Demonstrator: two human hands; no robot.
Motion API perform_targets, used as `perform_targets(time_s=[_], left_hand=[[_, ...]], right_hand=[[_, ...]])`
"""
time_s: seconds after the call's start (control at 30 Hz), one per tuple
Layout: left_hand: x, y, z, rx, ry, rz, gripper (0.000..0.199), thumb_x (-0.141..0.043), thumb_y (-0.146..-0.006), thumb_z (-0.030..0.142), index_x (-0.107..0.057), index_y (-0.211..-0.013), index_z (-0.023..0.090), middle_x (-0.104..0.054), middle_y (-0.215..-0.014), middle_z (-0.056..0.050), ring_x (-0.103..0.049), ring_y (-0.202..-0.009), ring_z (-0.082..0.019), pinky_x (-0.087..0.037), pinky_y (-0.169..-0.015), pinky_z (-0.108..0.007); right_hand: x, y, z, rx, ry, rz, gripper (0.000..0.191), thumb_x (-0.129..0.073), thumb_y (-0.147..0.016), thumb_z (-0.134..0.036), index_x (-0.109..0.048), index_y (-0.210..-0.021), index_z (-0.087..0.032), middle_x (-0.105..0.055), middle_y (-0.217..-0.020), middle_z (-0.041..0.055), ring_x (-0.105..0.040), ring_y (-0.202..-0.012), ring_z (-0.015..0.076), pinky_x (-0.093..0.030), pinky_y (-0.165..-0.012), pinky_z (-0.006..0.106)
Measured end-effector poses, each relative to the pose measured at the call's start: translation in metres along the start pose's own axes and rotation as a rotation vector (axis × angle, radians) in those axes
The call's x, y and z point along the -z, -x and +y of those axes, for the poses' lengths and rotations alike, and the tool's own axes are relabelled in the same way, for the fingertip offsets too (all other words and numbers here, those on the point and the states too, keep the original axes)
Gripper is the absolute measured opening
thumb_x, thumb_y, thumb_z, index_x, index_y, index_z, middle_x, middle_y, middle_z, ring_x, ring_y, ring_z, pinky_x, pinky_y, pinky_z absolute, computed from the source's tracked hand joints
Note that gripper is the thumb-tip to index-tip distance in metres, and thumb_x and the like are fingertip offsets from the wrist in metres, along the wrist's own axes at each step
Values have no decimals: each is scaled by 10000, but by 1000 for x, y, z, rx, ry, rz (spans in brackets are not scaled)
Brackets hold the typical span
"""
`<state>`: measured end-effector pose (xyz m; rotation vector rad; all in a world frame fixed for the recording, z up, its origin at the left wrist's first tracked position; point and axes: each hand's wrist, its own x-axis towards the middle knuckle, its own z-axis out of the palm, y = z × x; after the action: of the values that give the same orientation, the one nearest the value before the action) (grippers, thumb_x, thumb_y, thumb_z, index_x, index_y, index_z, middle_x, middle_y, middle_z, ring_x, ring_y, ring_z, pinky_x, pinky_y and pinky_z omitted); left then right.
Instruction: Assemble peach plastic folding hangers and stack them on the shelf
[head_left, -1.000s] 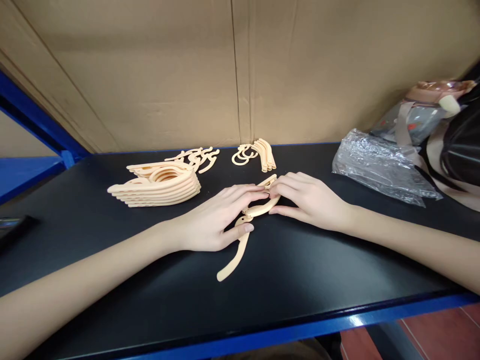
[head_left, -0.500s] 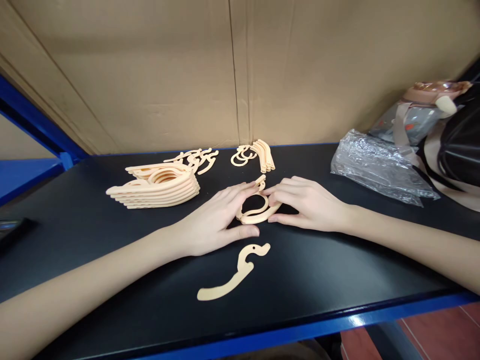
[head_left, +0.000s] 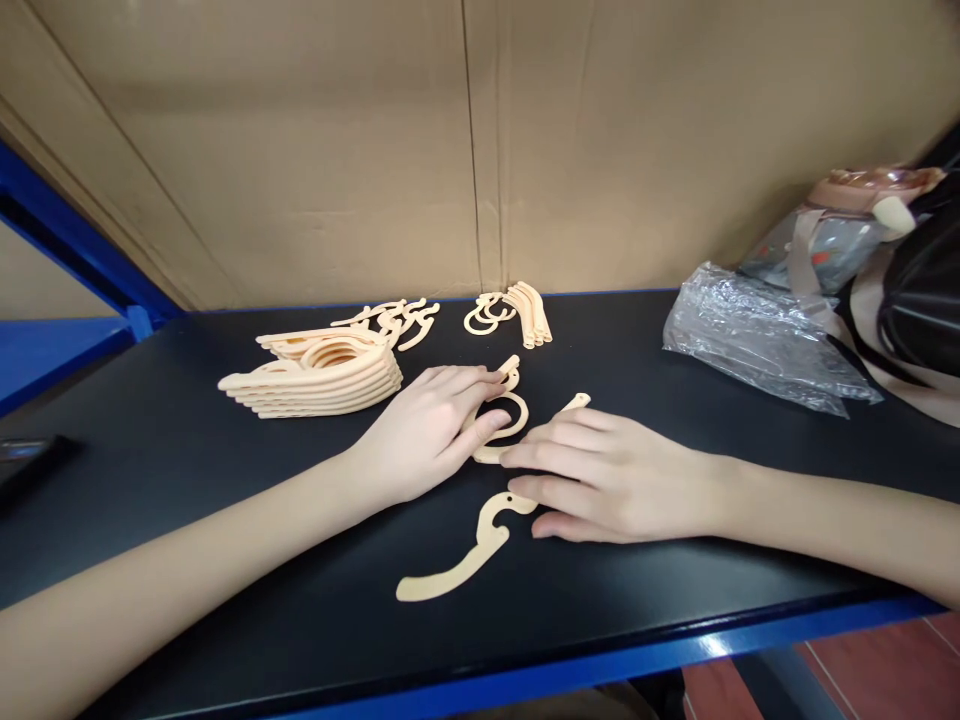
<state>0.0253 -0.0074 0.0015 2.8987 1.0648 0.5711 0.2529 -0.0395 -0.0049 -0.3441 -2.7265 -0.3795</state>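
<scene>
Cream plastic pieces with a ring-shaped part (head_left: 517, 412) lie on the black table between my hands. My left hand (head_left: 431, 430) rests at their left side, its fingers over the upper part and its thumb beside the ring. Palm down, my right hand (head_left: 600, 475) has its fingers apart, the fingertips over the lower edge of the pieces. A cream arm tip (head_left: 579, 402) sticks out beyond its knuckles. Nearer the front edge lies a loose curved hook piece (head_left: 454, 572), its upper end close to my right fingertips.
A stack of cream hanger pieces (head_left: 322, 385) sits at the left. Loose hooks (head_left: 390, 318), small rings (head_left: 484, 315) and curved arms (head_left: 529, 315) lie at the back. A clear plastic bag (head_left: 750, 335) and a bottle (head_left: 817, 240) are at the right; a dark phone-like object (head_left: 26, 460), far left.
My right hand has moved nearer to the front edge and its fingers have spread over the pieces. My left thumb has moved up beside the ring. An arm tip now shows past my right hand.
</scene>
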Motion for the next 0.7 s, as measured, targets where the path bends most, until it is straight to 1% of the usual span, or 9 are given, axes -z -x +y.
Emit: perform_targets(time_s=[0.1, 0.17, 0.23, 0.3, 0.37, 0.5, 0.57, 0.6, 0.7], left_hand=[[0, -1, -2, 2, -45, 64, 374, -362, -998, 343, -661, -1086, 137, -687, -1132, -83, -611, -1063, -242, -465, -917, -411], [-1, -2, -4, 15, -80, 104, 300, -461, -966, 338, -686, -1009, 144, -706, -1049, -75, -640, -961, -234, -493, -844, -386], [0, -2, -5, 36, -122, 114, 206, -552, -923, 295, -699, -943, 152, -714, -982, -62, -648, -890, -223, -503, -790, -361], [2, -3, -5, 55, -160, 94, 143, -587, -901, 245, -702, -897, 160, -713, -941, -49, -647, -863, -218, -501, -768, -348], [5, -2, -4, 62, -178, 62, 131, -583, -901, 224, -698, -881, 164, -706, -909, -40, -642, -841, -214, -495, -747, -337], [11, 1, 2, 18, -182, -21, 200, -477, -930, 153, -676, -926, 165, -675, -871, -34, -617, -768, -194, -474, -678, -308], [12, 2, 6, -20, -186, -48, 243, -426, -930, 114, -662, -959, 165, -665, -872, -37, -602, -753, -194, -462, -646, -301], [13, 3, 7, -34, -184, -53, 251, -414, -929, 106, -655, -972, 164, -663, -875, -39, -597, -754, -196, -459, -636, -299], [13, 5, 9, -47, -160, -46, 255, -395, -929, 96, -635, -987, 161, -660, -907, -47, -596, -786, -200, -462, -625, -289]], right_hand=[[0, 0, -1, -6, 14, -19, 221, -467, -947, -208, -675, -972, -138, -659, -1159, 71, -584, -1008, 205, -458, -838, 332], [1, 3, 5, -33, 1, -27, 208, -473, -927, -174, -673, -975, -143, -657, -1138, 75, -569, -1034, 215, -458, -840, 341], [1, 6, 13, -57, -22, -36, 209, -475, -917, -161, -670, -992, -153, -645, -1146, 82, -556, -1056, 219, -457, -846, 348], [2, 10, 22, -80, -47, -40, 214, -471, -922, -160, -672, -995, -168, -633, -1166, 83, -546, -1077, 219, -455, -845, 351], [1, 14, 30, -103, -63, -34, 204, -476, -930, -176, -678, -966, -180, -625, -1183, 83, -542, -1084, 217, -452, -844, 353], [-1, 17, 41, -169, -41, -21, 199, -476, -930, -170, -671, -965, -175, -625, -1174, 85, -549, -1033, 212, -446, -842, 357], [1, 16, 41, -211, -30, 16, 205, -466, -927, -162, -665, -978, -162, -643, -1103, 83, -555, -966, 197, -448, -817, 338], [2, 15, 39, -229, -33, 40, 201, -469, -928, -175, -664, -974, -157, -654, -1035, 77, -557, -908, 186, -448, -785, 321], [8, 10, 26, -229, -103, 57, 209, -492, -940, -281, -664, -971, -166, -632, -784, 26, -521, -691, 140, -411, -651, 271]])
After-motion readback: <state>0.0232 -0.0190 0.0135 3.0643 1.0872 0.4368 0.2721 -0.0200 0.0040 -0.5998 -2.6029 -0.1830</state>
